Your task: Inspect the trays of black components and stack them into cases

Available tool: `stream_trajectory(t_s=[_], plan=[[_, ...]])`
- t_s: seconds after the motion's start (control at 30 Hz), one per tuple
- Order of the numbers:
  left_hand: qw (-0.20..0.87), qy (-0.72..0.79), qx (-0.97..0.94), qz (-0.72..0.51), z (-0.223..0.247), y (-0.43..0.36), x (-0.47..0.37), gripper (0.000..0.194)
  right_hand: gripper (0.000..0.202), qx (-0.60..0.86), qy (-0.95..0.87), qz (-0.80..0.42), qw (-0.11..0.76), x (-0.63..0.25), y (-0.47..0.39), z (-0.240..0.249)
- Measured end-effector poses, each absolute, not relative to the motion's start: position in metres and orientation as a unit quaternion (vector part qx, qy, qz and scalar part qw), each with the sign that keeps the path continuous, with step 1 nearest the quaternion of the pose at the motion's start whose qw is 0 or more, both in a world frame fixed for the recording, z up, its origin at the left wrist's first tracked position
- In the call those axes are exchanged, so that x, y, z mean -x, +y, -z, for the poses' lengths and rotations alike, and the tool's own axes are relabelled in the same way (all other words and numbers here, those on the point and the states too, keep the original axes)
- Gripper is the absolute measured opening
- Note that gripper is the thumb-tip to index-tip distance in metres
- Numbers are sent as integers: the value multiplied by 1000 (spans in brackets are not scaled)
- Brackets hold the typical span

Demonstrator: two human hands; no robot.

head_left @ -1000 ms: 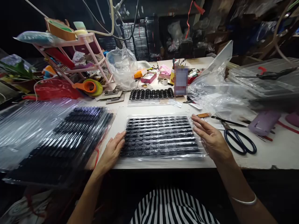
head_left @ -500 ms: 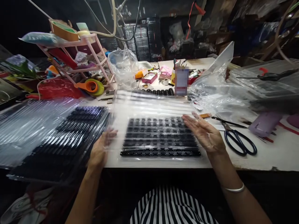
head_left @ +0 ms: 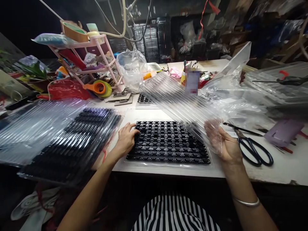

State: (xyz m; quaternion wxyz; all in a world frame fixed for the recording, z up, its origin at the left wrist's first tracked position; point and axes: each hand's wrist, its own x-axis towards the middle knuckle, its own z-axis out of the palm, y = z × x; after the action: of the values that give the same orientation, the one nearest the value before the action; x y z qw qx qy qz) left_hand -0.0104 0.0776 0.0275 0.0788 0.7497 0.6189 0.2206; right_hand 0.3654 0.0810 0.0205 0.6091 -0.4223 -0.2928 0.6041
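Rows of black perforated strips (head_left: 168, 142) lie side by side on a clear plastic sheet or tray on the white table. My left hand (head_left: 126, 139) is at their upper left edge, with thumb and forefinger closed on the strip ends. A clear ribbed plastic tray (head_left: 178, 99) hangs tilted over the upper right part of the strips. My right hand (head_left: 226, 144) grips its near right end, with the fingers seen through the plastic.
Clear ribbed trays with black strips (head_left: 72, 138) are stacked at the left. Scissors (head_left: 255, 150) lie right of my right hand. A pink rack (head_left: 108, 64), a tape dispenser (head_left: 98, 88), a phone (head_left: 192, 81) and crumpled plastic (head_left: 235, 106) stand or lie farther back.
The clear ribbed tray has swung up and to the right, uncovering most of the black strips. My left hand has let go of it and moved right onto the strips' left edge.
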Motion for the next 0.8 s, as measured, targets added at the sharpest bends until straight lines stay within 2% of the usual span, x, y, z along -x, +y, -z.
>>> stream_trajectory(t_s=[0.23, 0.47, 0.8], plan=[[28, 604, -767, -215, -33, 73, 22, 25, 29, 397, -242, -624, 627, -367, 80, -24], [-5, 574, -796, -190, -31, 79, 36, 16, 41, 357, -117, -661, 650, -366, 80, -27], [-14, 517, -841, -160, -34, 87, 42, 11, 40, 359, -134, -651, 656, -368, 82, -23]])
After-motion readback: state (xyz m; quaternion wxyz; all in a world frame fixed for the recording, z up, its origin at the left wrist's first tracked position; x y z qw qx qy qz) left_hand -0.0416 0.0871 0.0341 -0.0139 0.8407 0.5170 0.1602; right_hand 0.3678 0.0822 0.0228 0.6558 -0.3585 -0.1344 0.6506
